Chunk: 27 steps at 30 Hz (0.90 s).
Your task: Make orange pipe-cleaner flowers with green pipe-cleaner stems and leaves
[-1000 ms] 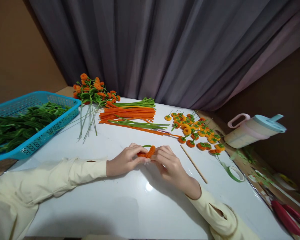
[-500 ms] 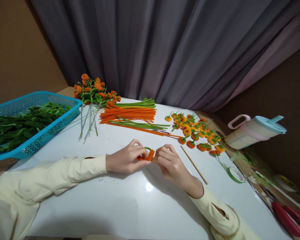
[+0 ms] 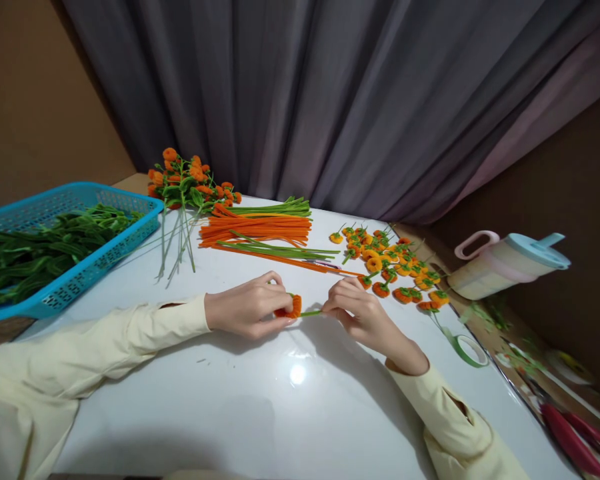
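Above the white table, my left hand (image 3: pixel 245 307) is closed around an orange fuzzy pipe-cleaner flower (image 3: pixel 295 307), part of which its fingers hide. A green pipe cleaner (image 3: pixel 310 313) runs out of the flower's right side, stretched straight. Its far end is pinched between the fingertips of my right hand (image 3: pixel 367 315). Just beyond the right hand lie several finished orange and yellow flower heads (image 3: pixel 374 263) with green undersides. Behind both hands sit bundles of orange pipe cleaners (image 3: pixel 255 230) and green pipe cleaners (image 3: pixel 290 253).
To the left stands a blue basket (image 3: pixel 105 260) filled with green fuzzy leaves (image 3: pixel 55 247). A bunch of orange flowers on stems (image 3: pixel 180 177) rests at the back. On the right are a tumbler (image 3: pixel 500 267), a roll of green tape (image 3: pixel 473 351) and red-handled pliers (image 3: pixel 573 437).
My right hand has moved right, drawing the green pipe cleaner out straight. The loop it made above the flower has shrunk. The wooden stick is now hidden behind my right hand and forearm.
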Each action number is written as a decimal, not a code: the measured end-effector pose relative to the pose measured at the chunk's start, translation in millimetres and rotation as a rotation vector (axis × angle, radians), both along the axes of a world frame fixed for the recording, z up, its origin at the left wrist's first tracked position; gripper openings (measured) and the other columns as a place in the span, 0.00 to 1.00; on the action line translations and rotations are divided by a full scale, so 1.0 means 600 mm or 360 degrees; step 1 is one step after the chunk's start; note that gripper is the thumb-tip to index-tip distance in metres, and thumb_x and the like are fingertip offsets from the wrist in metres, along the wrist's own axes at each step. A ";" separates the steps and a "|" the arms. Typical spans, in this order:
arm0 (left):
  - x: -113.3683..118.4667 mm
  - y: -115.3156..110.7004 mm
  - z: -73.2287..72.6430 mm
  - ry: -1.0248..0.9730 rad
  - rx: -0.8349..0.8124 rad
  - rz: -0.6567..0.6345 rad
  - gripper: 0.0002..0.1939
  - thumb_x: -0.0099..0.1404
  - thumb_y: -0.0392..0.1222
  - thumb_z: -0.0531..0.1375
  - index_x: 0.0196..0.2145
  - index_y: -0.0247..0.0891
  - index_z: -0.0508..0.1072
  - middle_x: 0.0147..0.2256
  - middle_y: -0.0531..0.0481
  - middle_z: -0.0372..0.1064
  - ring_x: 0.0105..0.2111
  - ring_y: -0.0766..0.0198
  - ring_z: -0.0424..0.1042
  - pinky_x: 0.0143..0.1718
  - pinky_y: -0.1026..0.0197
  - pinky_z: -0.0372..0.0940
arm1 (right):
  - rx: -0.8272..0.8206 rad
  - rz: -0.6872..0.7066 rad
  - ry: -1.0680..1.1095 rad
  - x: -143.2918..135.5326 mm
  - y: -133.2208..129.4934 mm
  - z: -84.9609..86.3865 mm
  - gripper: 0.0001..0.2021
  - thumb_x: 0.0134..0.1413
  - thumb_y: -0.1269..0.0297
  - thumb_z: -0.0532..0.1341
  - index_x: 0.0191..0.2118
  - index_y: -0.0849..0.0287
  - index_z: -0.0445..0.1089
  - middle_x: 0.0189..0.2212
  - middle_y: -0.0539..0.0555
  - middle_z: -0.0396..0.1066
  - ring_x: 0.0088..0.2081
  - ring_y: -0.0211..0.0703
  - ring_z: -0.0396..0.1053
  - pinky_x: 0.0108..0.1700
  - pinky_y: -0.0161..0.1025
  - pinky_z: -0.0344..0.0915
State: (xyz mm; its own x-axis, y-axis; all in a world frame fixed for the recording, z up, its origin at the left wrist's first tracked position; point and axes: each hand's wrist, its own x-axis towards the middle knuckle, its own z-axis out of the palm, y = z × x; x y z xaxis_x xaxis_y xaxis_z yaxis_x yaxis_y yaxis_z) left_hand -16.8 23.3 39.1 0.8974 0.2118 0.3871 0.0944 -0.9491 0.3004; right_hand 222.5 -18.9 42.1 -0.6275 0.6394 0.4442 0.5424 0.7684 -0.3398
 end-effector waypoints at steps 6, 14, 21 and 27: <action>0.004 -0.004 -0.011 0.0075 0.0042 -0.0031 0.08 0.66 0.38 0.50 0.31 0.35 0.65 0.28 0.48 0.69 0.27 0.65 0.65 0.41 0.59 0.58 | -0.0338 0.0061 -0.0098 -0.024 -0.009 -0.008 0.04 0.56 0.66 0.59 0.37 0.60 0.67 0.29 0.51 0.69 0.35 0.39 0.65 0.43 0.40 0.56; 0.001 0.007 -0.005 0.0025 0.0271 -0.0172 0.11 0.67 0.42 0.50 0.34 0.36 0.70 0.34 0.42 0.73 0.38 0.60 0.71 0.42 0.57 0.60 | -0.0311 -0.0068 -0.0146 -0.045 -0.018 -0.047 0.11 0.61 0.70 0.51 0.29 0.61 0.67 0.23 0.52 0.68 0.28 0.38 0.63 0.37 0.38 0.56; -0.025 0.018 0.031 -0.0442 0.0134 0.0205 0.14 0.62 0.39 0.53 0.21 0.37 0.70 0.25 0.46 0.74 0.28 0.61 0.72 0.32 0.59 0.62 | 0.0017 -0.0287 0.0029 -0.037 -0.013 -0.059 0.11 0.58 0.72 0.52 0.28 0.62 0.68 0.19 0.52 0.63 0.24 0.39 0.59 0.28 0.35 0.54; 0.005 0.015 0.002 -0.0120 -0.1334 0.0664 0.17 0.62 0.52 0.55 0.29 0.34 0.71 0.25 0.49 0.73 0.23 0.67 0.70 0.23 0.67 0.62 | 0.0413 -0.0391 0.0060 -0.042 -0.017 -0.058 0.11 0.56 0.78 0.50 0.27 0.62 0.66 0.19 0.52 0.62 0.25 0.39 0.56 0.27 0.35 0.51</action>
State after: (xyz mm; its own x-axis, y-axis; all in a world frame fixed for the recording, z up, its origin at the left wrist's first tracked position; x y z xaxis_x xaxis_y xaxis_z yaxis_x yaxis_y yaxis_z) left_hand -13.7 32.3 40.6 0.6647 0.7469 0.0169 0.3307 -0.3145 0.8898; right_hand 197.0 -29.3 7.3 -0.4492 0.6320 0.6315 0.7127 0.6797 -0.1734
